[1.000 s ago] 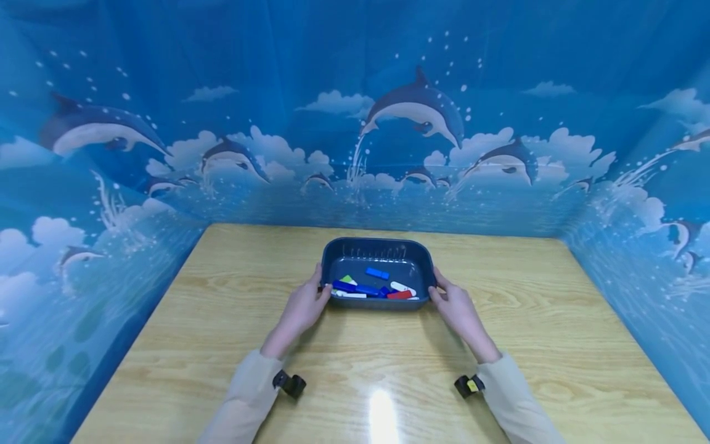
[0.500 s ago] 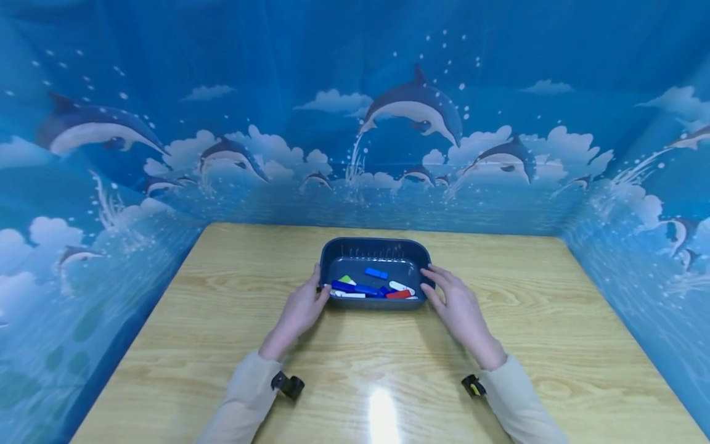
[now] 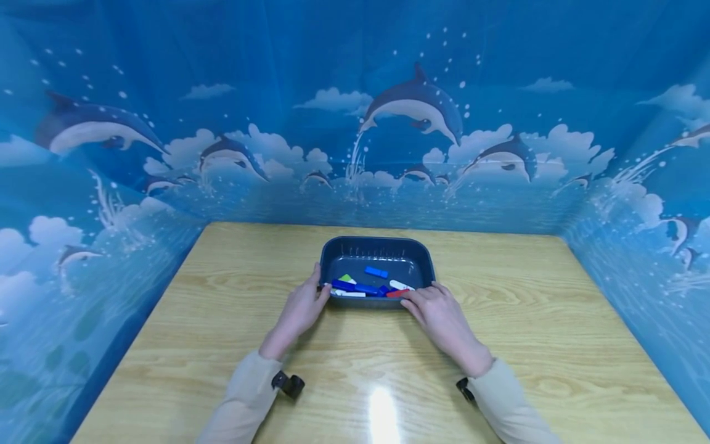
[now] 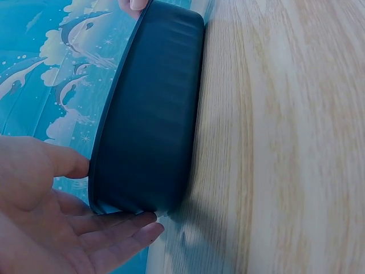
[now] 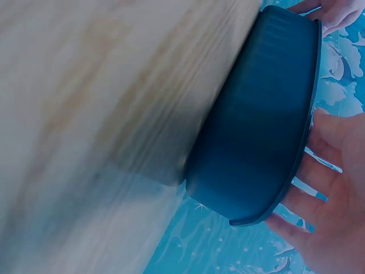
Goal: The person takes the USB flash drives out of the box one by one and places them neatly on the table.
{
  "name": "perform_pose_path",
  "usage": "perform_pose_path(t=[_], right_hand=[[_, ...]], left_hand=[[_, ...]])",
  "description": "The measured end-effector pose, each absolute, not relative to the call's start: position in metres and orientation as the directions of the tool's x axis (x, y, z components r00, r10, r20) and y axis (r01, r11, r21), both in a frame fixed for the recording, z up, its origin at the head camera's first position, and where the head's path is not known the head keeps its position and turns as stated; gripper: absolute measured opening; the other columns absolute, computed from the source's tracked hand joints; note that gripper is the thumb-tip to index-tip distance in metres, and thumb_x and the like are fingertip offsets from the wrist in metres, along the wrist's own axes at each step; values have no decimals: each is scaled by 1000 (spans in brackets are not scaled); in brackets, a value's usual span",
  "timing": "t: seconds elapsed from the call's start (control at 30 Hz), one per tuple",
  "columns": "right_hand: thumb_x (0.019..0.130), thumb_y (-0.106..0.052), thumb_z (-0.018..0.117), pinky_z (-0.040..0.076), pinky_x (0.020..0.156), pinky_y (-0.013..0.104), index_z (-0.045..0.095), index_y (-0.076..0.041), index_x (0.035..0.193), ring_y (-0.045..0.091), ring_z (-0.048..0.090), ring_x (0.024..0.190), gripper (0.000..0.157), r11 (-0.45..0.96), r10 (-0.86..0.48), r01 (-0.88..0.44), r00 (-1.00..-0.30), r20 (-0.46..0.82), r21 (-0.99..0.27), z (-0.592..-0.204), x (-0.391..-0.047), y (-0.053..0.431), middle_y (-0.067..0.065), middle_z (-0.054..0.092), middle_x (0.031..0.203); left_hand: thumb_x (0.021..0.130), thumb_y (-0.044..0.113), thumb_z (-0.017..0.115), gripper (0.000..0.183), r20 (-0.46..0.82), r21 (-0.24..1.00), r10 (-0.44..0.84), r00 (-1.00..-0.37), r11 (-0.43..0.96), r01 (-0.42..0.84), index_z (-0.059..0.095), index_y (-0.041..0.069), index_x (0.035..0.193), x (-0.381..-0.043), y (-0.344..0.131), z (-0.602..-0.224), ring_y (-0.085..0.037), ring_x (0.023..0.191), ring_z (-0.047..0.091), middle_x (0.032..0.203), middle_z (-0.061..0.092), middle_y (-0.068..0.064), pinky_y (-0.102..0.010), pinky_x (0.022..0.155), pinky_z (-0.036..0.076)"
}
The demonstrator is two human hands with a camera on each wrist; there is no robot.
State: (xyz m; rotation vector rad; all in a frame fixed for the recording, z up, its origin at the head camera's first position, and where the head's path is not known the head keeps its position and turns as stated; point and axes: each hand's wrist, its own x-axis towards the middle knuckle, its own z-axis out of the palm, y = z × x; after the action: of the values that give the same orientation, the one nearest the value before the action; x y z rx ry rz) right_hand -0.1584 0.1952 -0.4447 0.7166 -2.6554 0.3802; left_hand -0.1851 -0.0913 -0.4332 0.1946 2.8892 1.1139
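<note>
A dark blue plastic basin [image 3: 410,243] stands on the wooden table, with several small sticks inside, mostly along its near wall. Among them are blue sticks [image 3: 366,289], a lone blue piece [image 3: 376,272], a green-and-white piece [image 3: 346,279], white sticks [image 3: 400,285] and a red stick [image 3: 396,293]. My left hand [image 3: 302,308] holds the basin's near left corner, thumb at the rim and fingers along the end wall [image 4: 105,234]. My right hand [image 3: 444,317] reaches over the near right rim, its fingertips at the red stick. The rim hides those fingertips in the right wrist view [image 5: 336,188].
The pale wooden table [image 3: 527,290] extends around the basin. Blue curtains with printed dolphins [image 3: 355,197] enclose its back and sides. A small black camera [image 3: 291,385] sits on the left cuff, and another [image 3: 465,388] on the right cuff.
My right hand has let go of the basin's right end and moved left over the near rim to the red stick. My left hand and the basin have hardly moved.
</note>
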Motion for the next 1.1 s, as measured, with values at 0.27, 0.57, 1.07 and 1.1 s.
perform_pose_path(t=[0.27,0.57,1.07,1.1], right_hand=[[99,-20,67,46,105,57,75,-12,97,24,72,86,12,835,-424,-524,-805,415,-164,-445,-161,194,3,76,89],[98,-20,69,46,105,56,74,-12,95,23,71,82,11,837,-417,-520,-807,419,-169,-445,-162,194,3,74,85],[100,-21,66,46,105,56,75,-12,98,24,73,88,12,844,-411,-508,-817,404,-169,-444,-162,193,3,76,91],[99,-21,67,46,105,57,75,-12,98,24,72,88,12,843,-412,-510,-815,407,-169,-444,-162,193,3,76,91]], left_hand=[[105,22,56,66,27,686,114,-993,720,102,25,-3,157,-186,-92,-432,-43,138,44,153,42,-26,-56,115,37],[102,20,62,43,252,577,155,-955,768,277,56,8,143,-198,-81,-403,-38,123,58,144,55,-19,-53,105,48],[96,14,71,12,51,291,433,-900,856,428,77,10,106,-226,-51,-411,-21,94,71,105,75,-6,-34,75,61],[95,13,72,12,39,287,429,-903,861,421,77,10,105,-227,-51,-413,-21,96,71,106,75,-6,-33,76,61]])
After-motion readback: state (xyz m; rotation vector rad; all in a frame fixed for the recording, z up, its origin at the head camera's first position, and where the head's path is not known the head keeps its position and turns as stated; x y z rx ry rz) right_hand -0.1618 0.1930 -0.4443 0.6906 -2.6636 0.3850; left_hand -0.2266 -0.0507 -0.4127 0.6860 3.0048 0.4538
